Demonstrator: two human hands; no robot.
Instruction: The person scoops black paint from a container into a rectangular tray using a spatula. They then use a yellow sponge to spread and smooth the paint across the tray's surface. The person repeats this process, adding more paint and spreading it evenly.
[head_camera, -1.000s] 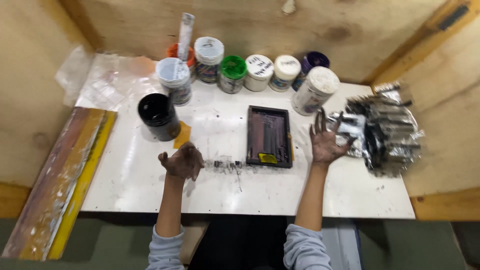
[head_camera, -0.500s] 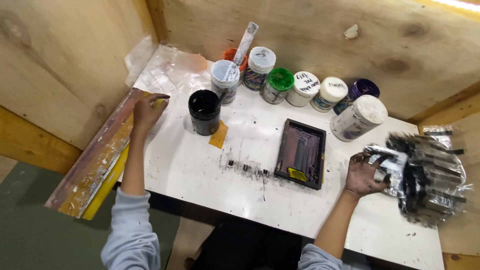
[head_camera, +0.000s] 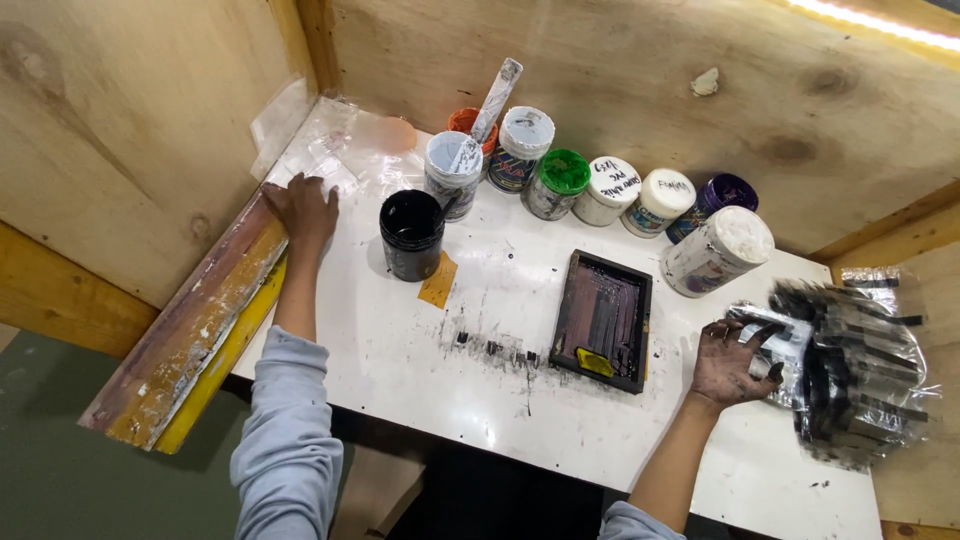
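A row of paint jars (head_camera: 610, 185) is standing along the plywood wall (head_camera: 620, 60), while a black tray (head_camera: 602, 318) and an open black pot (head_camera: 411, 234) are sitting on the white surface (head_camera: 380, 340).
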